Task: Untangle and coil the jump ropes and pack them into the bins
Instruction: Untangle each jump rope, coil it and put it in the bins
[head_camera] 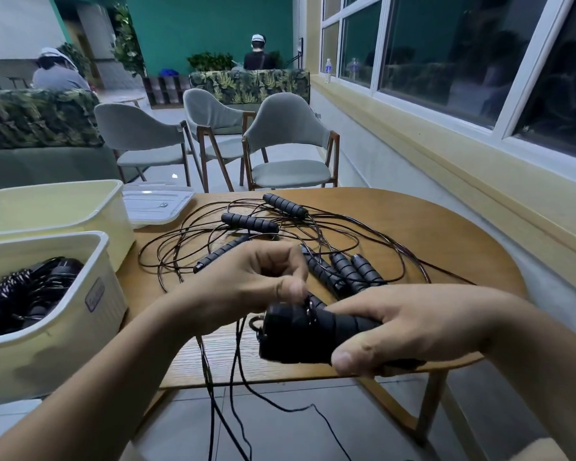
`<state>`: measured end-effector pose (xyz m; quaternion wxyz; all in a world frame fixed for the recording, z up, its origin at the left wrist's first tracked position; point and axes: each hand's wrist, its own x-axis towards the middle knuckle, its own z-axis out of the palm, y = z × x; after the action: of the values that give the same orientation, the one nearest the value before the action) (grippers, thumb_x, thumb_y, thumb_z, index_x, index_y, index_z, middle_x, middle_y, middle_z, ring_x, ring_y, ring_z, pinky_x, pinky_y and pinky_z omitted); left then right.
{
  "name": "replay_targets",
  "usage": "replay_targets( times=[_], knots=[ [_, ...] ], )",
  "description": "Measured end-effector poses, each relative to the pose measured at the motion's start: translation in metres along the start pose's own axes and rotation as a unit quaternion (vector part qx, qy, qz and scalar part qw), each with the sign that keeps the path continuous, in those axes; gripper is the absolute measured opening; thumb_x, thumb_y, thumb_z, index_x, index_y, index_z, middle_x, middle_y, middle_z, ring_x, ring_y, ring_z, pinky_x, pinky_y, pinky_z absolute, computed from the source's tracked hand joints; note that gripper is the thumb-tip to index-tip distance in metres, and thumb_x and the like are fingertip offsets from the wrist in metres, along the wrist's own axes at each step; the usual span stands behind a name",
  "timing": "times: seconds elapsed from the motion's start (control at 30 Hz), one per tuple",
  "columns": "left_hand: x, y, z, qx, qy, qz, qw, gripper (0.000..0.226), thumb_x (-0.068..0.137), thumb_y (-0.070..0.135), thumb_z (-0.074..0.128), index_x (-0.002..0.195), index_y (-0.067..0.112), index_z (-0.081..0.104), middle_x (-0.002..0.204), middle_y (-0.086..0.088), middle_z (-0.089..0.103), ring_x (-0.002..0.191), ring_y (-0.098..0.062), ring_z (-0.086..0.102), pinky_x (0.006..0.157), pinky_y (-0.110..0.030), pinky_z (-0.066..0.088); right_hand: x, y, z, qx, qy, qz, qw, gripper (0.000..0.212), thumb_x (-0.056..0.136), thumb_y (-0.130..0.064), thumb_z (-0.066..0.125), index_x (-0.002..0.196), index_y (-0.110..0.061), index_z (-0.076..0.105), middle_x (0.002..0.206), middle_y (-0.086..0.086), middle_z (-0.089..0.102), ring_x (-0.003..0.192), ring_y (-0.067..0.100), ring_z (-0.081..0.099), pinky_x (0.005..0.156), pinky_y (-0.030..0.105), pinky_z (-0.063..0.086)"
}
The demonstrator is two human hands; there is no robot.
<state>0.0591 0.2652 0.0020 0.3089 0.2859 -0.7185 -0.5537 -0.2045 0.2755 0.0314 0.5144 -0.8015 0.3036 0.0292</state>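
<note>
Right hand (390, 331) grips paired handles (300, 331); left hand (256, 277) pinches rope (236, 347) at their tip.

Both bare forearms reach in from the lower corners and meet in front of the body. The right hand (403, 327) wraps its fingers and thumb round the black handles (296, 334), thumb nearest the camera. The left hand (256, 281), knuckles up and fingers curled, pinches with thumb and forefinger at the handles' end.
</note>
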Motion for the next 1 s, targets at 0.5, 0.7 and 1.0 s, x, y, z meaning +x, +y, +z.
replay_targets(
  times=[0.5, 0.7, 1.0],
  knots=[
    [0.017, -0.011, 0.049, 0.321, 0.102, -0.096, 0.937, 0.038, 0.112, 0.049, 0.038, 0.093, 0.028, 0.064, 0.064, 0.022, 0.058, 0.056, 0.002, 0.052, 0.055, -0.026, 0.035, -0.011, 0.006, -0.013, 0.095, 0.31, -0.03, 0.945, 0.048, 0.085, -0.066, 0.07, 0.083, -0.019, 0.068, 0.076, 0.006, 0.063, 0.058, 0.018, 0.051, 0.051, 0.028, 0.038],
    [0.015, -0.005, 0.058, 0.441, 0.101, -0.089, 0.888, 0.034, 0.11, 0.048, 0.048, 0.079, 0.032, 0.046, 0.075, 0.011, 0.059, 0.07, -0.002, 0.055, 0.06, -0.025, 0.04, -0.005, 0.012, -0.013, 0.028, 0.377, 0.037, 0.925, 0.054, 0.078, -0.082, 0.072, 0.107, -0.036, 0.071, 0.075, -0.006, 0.072, 0.062, 0.009, 0.063, 0.064, 0.037, 0.045],
    [0.001, 0.003, 0.032, 0.401, 0.106, 0.012, 0.91, 0.021, 0.1, 0.043, 0.069, 0.081, 0.035, 0.068, 0.071, 0.015, 0.065, 0.063, -0.009, 0.06, 0.051, -0.021, 0.038, 0.005, 0.017, -0.012, -0.07, 0.271, 0.146, 0.949, 0.053, 0.073, -0.086, 0.07, 0.113, -0.053, 0.064, 0.099, -0.013, 0.075, 0.091, 0.008, 0.071, 0.083, 0.037, 0.059]
  ],
)
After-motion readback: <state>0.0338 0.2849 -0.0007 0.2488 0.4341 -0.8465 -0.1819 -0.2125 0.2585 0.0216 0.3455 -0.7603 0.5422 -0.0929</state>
